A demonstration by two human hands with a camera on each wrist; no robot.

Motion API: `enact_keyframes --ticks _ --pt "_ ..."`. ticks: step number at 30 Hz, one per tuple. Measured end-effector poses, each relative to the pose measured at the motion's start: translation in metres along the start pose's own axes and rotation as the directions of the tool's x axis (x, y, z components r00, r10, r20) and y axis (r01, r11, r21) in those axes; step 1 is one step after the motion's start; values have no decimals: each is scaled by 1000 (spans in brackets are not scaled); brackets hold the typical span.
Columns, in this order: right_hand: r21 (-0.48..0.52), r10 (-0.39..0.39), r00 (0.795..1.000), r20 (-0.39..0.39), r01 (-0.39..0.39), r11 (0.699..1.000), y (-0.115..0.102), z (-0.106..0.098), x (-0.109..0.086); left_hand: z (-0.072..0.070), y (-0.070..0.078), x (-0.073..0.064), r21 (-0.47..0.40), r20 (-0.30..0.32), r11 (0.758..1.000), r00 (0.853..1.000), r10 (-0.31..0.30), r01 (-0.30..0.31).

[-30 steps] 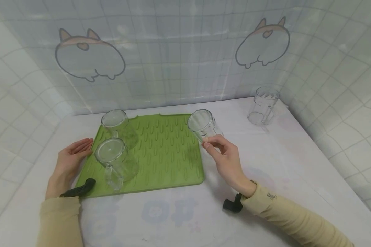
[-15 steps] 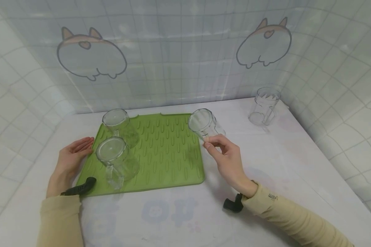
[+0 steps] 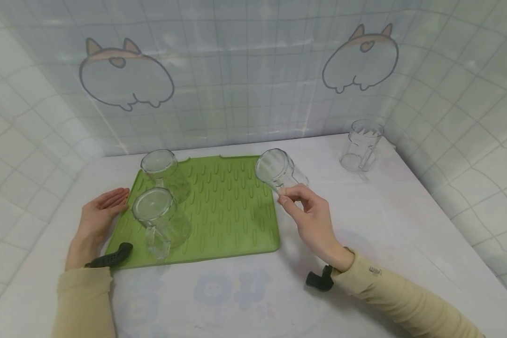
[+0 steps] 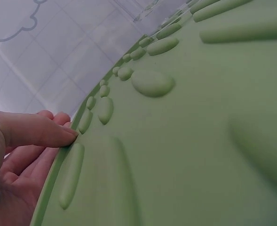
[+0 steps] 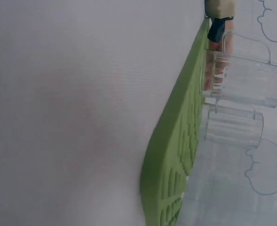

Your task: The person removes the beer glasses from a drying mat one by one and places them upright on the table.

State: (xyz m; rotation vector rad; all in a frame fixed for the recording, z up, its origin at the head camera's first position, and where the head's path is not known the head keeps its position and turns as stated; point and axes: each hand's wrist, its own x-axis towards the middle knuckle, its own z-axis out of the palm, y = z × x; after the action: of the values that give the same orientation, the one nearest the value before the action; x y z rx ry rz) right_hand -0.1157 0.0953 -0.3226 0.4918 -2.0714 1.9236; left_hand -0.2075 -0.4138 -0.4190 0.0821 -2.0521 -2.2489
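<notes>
In the head view my right hand (image 3: 310, 216) pinches the handle of a clear mug (image 3: 274, 164) between thumb and fingers. That mug is tilted, base up and leaning left, above the right edge of the green ridged drying mat (image 3: 224, 206). Two more clear mugs, a rear one (image 3: 159, 164) and a front one (image 3: 154, 206), stand upside down on the mat's left part. My left hand (image 3: 101, 211) lies at the mat's left edge, its thumb touching the edge and its fingers extended alongside. The left wrist view shows the thumb (image 4: 44, 132) on the rim. My right hand is outside the right wrist view.
A fourth clear mug (image 3: 361, 145) stands upright at the table's back right corner. White cloth (image 3: 194, 310) with faint print covers the table. Grid-patterned curtains (image 3: 245, 75) enclose the back and sides. Dark wrist camera mounts (image 3: 319, 279) stick out beside the wrists.
The mug in my right hand has tilted slightly, its base shifting a little left over the last half second. My left hand stays at the mat's edge; the other mugs have not moved.
</notes>
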Motion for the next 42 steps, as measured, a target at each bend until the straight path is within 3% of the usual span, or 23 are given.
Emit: enact_keyframes --ticks 6,11,14,18,23,29,35,39,42 --pt "17 -12 1000 15 11 1000 19 -2 0 -1 2 -2 11 8 1000 1000 -1 1" --pt "25 -24 999 21 24 999 24 -2 -1 -1 11 -5 140 24 990 1000 3 -6" --pt "24 -22 1000 20 22 999 24 -2 0 1 22 -7 281 32 960 999 9 -17" --pt "34 -19 1000 22 18 999 22 -2 -1 6 42 -9 400 14 916 1000 18 -23" --pt "38 -23 1000 19 23 999 21 -2 -1 16 69 -14 450 -6 892 999 47 -39" --pt "51 -24 1000 18 23 998 21 -1 -1 32 91 -18 330 -11 941 997 82 -74" --pt "40 -27 1000 13 26 999 21 -2 -1 50 108 -21 287 -20 947 988 155 -142" --pt "37 -30 1000 7 29 999 21 -2 -1 66 123 -27 185 -7 963 979 202 -197" --pt "32 -39 999 1 38 999 21 -2 -1 81 135 -33 144 3 961 972 237 -234"
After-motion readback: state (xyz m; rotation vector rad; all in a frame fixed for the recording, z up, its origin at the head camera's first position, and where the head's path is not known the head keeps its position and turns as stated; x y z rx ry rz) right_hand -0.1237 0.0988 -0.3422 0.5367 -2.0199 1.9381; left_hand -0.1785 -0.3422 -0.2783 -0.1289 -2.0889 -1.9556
